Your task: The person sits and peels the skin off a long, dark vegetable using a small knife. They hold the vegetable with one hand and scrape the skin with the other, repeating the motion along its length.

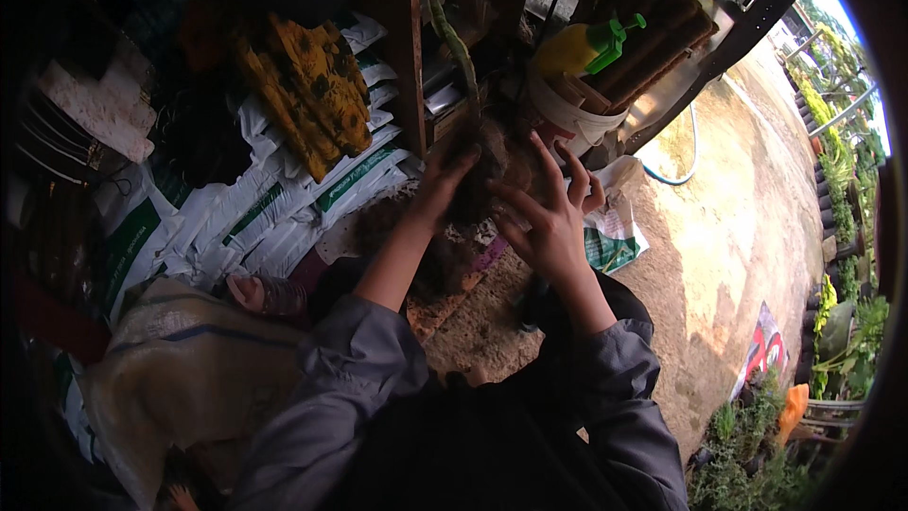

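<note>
A plant with one long, upright green leaf (454, 42) has a dark ball of roots and soil (482, 177) at its base. My left hand (448, 181) grips this root ball from the left side. On the other side, my right hand (553, 223) has its fingers spread, with fingertips at or close to the root ball; whether they touch is hard to tell in the shade. Below both hands lies dark loose soil (440, 262), partly hidden by my left forearm.
Stacked white-and-green plastic bags (284, 220) and a woven sack (191, 362) lie left. A white bucket (578, 121) and a yellow-green spray bottle (574, 48) stand beyond my right hand. A wooden post (417, 50) rises ahead. Concrete ground (716, 227) and potted plants (752, 433) are right.
</note>
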`<state>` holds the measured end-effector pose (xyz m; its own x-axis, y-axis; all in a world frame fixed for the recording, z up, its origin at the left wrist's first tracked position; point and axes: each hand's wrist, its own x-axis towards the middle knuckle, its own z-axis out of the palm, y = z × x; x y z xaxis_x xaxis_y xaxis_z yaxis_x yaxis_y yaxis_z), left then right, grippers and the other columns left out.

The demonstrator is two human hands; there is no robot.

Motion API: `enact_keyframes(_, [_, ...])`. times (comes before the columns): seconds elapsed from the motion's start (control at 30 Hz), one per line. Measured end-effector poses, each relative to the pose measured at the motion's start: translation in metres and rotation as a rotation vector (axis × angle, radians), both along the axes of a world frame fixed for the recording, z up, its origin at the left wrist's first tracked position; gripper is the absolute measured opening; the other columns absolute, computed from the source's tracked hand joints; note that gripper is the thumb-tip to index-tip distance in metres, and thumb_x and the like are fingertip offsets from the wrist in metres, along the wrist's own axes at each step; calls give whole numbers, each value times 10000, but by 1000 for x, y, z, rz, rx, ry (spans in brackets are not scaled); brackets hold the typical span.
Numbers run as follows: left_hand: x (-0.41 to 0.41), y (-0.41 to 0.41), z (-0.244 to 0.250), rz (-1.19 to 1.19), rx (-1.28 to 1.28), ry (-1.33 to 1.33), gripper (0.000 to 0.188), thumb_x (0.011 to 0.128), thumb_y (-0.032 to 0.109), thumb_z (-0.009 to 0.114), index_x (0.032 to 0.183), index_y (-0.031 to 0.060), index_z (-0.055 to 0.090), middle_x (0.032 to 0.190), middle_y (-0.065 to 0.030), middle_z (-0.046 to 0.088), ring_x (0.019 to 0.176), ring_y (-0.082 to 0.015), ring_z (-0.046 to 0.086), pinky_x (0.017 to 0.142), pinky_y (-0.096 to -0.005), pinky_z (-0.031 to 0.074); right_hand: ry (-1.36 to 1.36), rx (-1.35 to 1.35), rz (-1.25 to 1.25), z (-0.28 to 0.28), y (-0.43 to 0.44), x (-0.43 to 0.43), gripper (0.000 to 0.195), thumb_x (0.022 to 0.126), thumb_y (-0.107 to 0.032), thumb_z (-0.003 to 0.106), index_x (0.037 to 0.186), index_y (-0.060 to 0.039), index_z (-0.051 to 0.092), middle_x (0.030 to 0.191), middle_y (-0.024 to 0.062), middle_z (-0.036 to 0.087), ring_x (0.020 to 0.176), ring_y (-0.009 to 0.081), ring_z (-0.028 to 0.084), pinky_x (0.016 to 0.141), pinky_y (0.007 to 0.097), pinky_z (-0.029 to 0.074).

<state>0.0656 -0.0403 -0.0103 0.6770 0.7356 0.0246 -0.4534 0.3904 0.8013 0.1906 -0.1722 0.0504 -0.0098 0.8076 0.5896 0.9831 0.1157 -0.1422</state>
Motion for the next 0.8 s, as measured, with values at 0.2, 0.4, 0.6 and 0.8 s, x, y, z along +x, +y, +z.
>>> enact_keyframes(0.2, [1, 2, 5, 46, 44, -14, 514, 896, 241, 616, 1333, 33, 442, 1260, -73, 526, 1151, -165, 505, 968, -301, 413, 68, -20, 1, -4, 0, 0, 468, 649, -309, 720, 1113, -263, 678, 1455, 136, 345, 1277, 377, 312, 1041, 477, 225])
enact_keyframes(0.4, [-1, -1, 7, -48, -128, 58, 512, 894, 283, 618, 1309, 28, 458, 1224, -73, 549, 1096, -165, 550, 913, -296, 465, 188, 42, 34, -2, 3, 5, 646, 512, -294, 849, 1130, -272, 664, 1492, 163, 253, 1309, 381, 270, 1054, 490, 222])
enact_keyframes(0.6, [6, -9, -1, -262, -355, -80, 439, 922, 328, 560, 1233, 21, 513, 1124, -87, 605, 962, -158, 623, 795, -284, 536, 212, 64, 52, 3, 7, 17, 677, 493, -291, 862, 1137, -289, 656, 1521, 178, 172, 1326, 410, 228, 1068, 513, 203])
enact_keyframes(0.8, [6, -5, -20, -441, -255, 53, 537, 909, 507, 502, 1239, 83, 534, 1033, -43, 631, 850, -142, 632, 663, -281, 545, 218, 60, 110, -6, 8, 16, 501, 554, -270, 835, 1034, -328, 705, 1527, 169, 166, 1340, 399, 222, 1065, 513, 209])
